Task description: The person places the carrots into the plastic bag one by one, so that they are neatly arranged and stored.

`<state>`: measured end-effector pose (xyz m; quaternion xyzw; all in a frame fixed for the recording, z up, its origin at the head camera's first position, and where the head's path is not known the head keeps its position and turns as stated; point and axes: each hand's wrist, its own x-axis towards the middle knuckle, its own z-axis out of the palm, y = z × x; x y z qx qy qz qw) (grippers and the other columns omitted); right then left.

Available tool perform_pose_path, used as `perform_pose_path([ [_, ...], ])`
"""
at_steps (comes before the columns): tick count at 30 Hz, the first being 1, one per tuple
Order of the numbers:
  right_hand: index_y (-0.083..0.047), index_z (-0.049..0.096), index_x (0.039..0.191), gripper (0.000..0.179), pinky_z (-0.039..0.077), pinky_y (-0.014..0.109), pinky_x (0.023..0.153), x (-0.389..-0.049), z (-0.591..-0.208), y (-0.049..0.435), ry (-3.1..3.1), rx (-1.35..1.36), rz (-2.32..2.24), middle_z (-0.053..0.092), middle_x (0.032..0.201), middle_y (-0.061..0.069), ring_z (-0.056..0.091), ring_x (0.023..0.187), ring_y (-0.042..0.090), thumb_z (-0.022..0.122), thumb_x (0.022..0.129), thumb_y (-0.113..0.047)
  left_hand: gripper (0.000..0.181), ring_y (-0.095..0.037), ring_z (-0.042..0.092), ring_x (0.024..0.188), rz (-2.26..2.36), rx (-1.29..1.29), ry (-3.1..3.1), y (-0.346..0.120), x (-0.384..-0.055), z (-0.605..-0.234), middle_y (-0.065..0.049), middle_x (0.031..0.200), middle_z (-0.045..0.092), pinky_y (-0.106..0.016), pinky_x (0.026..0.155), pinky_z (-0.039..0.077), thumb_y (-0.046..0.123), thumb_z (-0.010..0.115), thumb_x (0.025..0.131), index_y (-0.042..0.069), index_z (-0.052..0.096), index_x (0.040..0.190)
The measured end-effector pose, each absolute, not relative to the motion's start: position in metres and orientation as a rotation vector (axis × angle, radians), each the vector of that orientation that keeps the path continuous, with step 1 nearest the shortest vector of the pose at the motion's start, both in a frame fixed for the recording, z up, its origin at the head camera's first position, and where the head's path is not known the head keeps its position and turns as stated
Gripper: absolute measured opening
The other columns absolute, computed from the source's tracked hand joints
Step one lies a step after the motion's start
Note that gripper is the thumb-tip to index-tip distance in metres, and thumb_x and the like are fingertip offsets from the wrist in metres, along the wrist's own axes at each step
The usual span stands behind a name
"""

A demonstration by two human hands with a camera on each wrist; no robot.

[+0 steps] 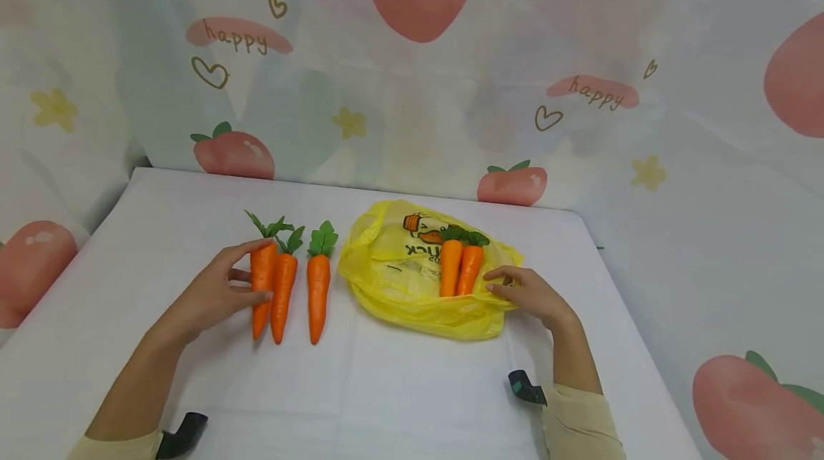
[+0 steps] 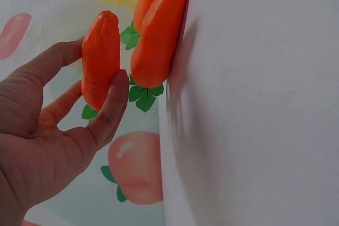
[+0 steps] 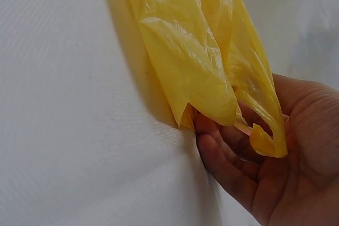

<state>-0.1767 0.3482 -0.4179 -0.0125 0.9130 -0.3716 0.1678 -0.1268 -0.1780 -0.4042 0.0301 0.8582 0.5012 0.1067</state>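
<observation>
On the left, my left hand (image 1: 215, 293) grips a toy carrot (image 1: 262, 270) between thumb and fingers, its green leaves at the far end. The left wrist view shows that carrot (image 2: 100, 51) lifted beside two others. A second carrot (image 1: 283, 292) lies close to its right, and a third carrot (image 1: 318, 295) a little farther right. My right hand (image 1: 531, 297) holds the right edge of a yellow plastic bag (image 1: 380, 288), fingers curled at its handle (image 3: 265, 109). Two carrots (image 1: 450, 267) rest in the bag's mouth, leaves pointing away from me.
A white cloth covers the table (image 1: 360, 403). Behind it hangs a pale backdrop (image 1: 412, 102) printed with peaches, hearts and flowers. Black wrist mounts (image 1: 183, 435) show at both sleeves.
</observation>
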Motion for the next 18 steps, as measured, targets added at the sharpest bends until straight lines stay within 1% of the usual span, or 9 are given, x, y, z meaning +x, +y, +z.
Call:
perform_pose_path([
  [10,-0.008,0.070,0.128,0.033,0.043,0.036,0.074,-0.177,-0.418,0.349,2.595,-0.047,-1.054,0.054,0.105,0.012,0.048,0.100,0.030,0.068,0.102,-0.028,0.085,-0.044,0.059,0.117,1.515,0.111,2.480,-0.165,-0.113,-0.403,-0.021,0.156,0.030,-0.046,0.082,0.060,0.015,0.084,0.089,0.027,0.040,0.160],
  [15,-0.007,0.070,0.128,0.033,0.044,0.036,0.074,-0.177,-0.416,0.348,2.597,-0.047,-1.051,0.055,0.105,0.013,0.048,0.099,0.030,0.067,0.102,-0.026,0.084,-0.044,0.058,0.118,1.523,0.126,2.473,-0.161,-0.108,-0.398,-0.018,0.157,0.030,-0.046,0.082,0.060,0.017,0.085,0.088,0.029,0.041,0.159],
  [18,-0.007,0.070,0.128,0.032,0.044,0.036,0.075,-0.177,-0.416,0.348,2.597,-0.044,-1.048,0.055,0.105,0.013,0.048,0.100,0.030,0.067,0.102,-0.026,0.084,-0.044,0.056,0.121,1.536,0.132,2.461,-0.159,-0.104,-0.396,-0.016,0.159,0.029,-0.045,0.083,0.060,0.015,0.085,0.088,0.030,0.042,0.158],
])
